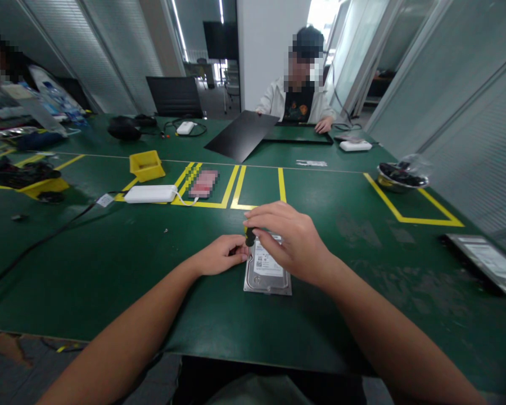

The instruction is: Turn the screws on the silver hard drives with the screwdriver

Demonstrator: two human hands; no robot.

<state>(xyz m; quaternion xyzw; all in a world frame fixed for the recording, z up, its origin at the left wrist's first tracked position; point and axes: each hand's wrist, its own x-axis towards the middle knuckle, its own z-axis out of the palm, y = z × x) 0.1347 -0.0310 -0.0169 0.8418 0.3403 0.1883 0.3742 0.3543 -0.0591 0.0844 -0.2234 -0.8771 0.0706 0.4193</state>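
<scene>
The grip of the right hand (297, 242) is closed on the handle of a yellow-and-black screwdriver (249, 236), which stands roughly upright over the far left part of a hard drive (270, 284). The left hand (219, 256) has its fingers curled by the drive's left edge, beside the tool; whether they pinch anything I cannot tell. The drive lies flat, label up, near the middle of the near side of the green surface (130, 292). To work well here, the shaft should be square to the casing, with firm downward pressure and slow turns so the tip does not slip across the label; the left fingers do best bracing the edge, clear of the tip. Yellow tape (430, 221) marks out areas farther off. A yellow bin (145, 165) sits far left, a second hard drive (489, 256) at the right, and a metal bowl (390, 185) of dark parts beyond it. Across the surface, a co-worker (299, 104) holds a dark panel (242, 135), with glass partitions (468, 124) at the sides.
</scene>
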